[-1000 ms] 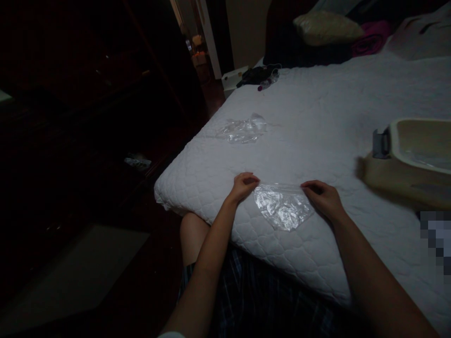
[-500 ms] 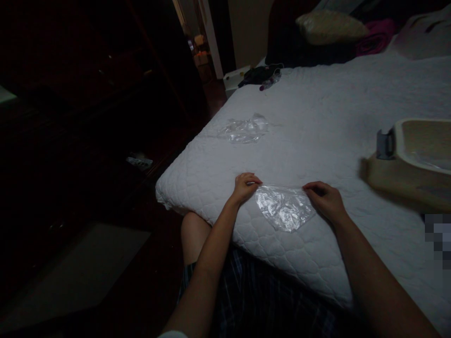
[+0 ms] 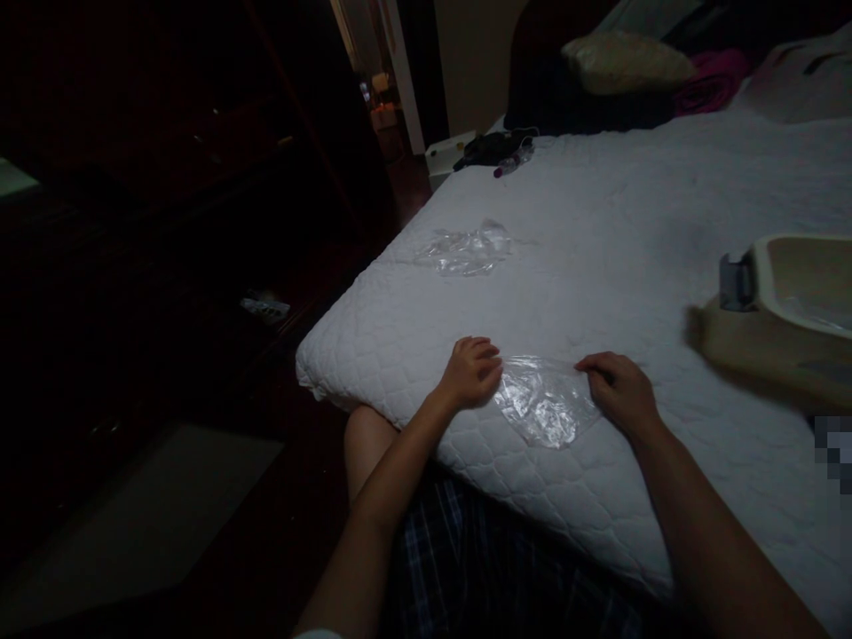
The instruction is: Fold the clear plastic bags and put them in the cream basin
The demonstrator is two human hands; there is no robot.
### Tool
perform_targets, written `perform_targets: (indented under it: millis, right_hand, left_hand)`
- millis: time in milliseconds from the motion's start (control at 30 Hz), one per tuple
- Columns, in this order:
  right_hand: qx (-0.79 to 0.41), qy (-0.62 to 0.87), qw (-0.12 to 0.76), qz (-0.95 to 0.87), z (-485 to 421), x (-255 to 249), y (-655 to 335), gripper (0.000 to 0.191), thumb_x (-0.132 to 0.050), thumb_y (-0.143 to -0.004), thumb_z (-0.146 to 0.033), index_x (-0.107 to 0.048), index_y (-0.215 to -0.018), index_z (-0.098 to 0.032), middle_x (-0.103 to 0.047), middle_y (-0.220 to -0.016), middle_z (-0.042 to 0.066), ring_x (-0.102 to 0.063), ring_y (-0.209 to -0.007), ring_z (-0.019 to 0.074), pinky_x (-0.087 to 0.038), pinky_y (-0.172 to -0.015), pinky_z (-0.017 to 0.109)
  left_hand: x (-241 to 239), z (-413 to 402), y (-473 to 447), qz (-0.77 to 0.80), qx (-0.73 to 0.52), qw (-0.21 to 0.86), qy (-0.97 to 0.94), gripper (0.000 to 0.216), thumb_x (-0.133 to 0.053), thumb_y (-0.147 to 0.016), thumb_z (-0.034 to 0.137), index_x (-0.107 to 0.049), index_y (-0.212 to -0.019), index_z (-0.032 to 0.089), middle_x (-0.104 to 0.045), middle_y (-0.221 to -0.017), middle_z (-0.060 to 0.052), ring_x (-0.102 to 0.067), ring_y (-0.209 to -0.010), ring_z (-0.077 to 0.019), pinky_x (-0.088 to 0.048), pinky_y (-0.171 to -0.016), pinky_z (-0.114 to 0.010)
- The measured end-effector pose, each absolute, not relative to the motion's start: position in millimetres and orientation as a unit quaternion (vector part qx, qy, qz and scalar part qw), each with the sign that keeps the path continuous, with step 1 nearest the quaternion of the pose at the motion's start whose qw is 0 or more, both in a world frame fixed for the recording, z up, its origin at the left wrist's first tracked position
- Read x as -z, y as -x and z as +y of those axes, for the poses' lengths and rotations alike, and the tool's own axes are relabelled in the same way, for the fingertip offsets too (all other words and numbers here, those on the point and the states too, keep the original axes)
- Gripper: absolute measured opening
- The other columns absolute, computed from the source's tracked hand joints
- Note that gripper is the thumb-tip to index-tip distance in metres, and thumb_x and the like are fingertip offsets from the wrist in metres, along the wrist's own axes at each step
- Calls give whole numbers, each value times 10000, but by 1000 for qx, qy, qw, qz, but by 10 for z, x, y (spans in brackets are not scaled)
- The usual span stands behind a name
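Observation:
A crinkled clear plastic bag (image 3: 547,404) lies near the front edge of the bed, its upper edge stretched between my two hands. At its left corner is my left hand (image 3: 471,373), back upward, with curled fingers closed over the plastic; the thumb is hidden. My right hand (image 3: 619,386) pinches the right corner between thumb and forefinger. Farther back on the bed lies another crumpled clear plastic bag (image 3: 469,250), touched by neither hand.
A white quilted cover (image 3: 599,257) spreads over the bed. To the right stands a beige plastic bin (image 3: 765,342) with a grey latch. A bottle (image 3: 514,161) and dark cloth (image 3: 489,149) lie at the far left corner. At the back are a pillow (image 3: 629,64) and magenta fabric (image 3: 712,82).
My left hand has turned, its fingers now covering the bag's left corner rather than pinching it at the fingertips. The right hand keeps its pinch. The view has shifted slightly.

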State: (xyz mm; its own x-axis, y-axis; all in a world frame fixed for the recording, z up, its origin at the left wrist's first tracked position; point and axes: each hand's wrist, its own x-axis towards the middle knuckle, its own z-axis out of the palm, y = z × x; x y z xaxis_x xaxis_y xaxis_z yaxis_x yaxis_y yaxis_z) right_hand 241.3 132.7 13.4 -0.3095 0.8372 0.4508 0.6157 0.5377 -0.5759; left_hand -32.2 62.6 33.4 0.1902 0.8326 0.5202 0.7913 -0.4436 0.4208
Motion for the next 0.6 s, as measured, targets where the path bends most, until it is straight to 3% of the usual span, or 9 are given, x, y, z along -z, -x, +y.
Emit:
perform_targets:
  millis: [133, 333, 600]
  right_hand:
    - [-136, 447, 365, -805, 1350, -100, -2439, 226, -469, -735, -190, -686, -778, -234, -690, -832, 45, -619, -807, 224, -479, -781, 395]
    - [-156, 449, 373, -797, 1355, -73, -2456, 244, -475, -742, -214, -710, -802, -231, -702, -856, 55, -626, -806, 228, -493, -777, 414]
    - [-190, 470, 360, -783, 1326, -158, -2459, 237, -475, -715, -260, -708, -757, -259, -697, -862, 68, -635, -832, 253, -503, -807, 446]
  left_hand:
    - [-257, 531, 380, 459, -387, 15, -800, 252, -534, -860, 304, -687, -1020, 182, -680, -1150, -112, -574, -1160, -259, -465, -963, -482]
    - [-194, 514, 431, 457, -424, 53, -780, 305, -459, -923, 342, -676, -1079, 195, -696, -1126, -101, -620, -1103, -235, -506, -938, -479]
    - [-235, 511, 437, 479, -463, 68, -743, 295, -481, -928, 312, -722, -825, 177, -717, -1066, -103, -651, -1038, -212, -541, -910, -422]
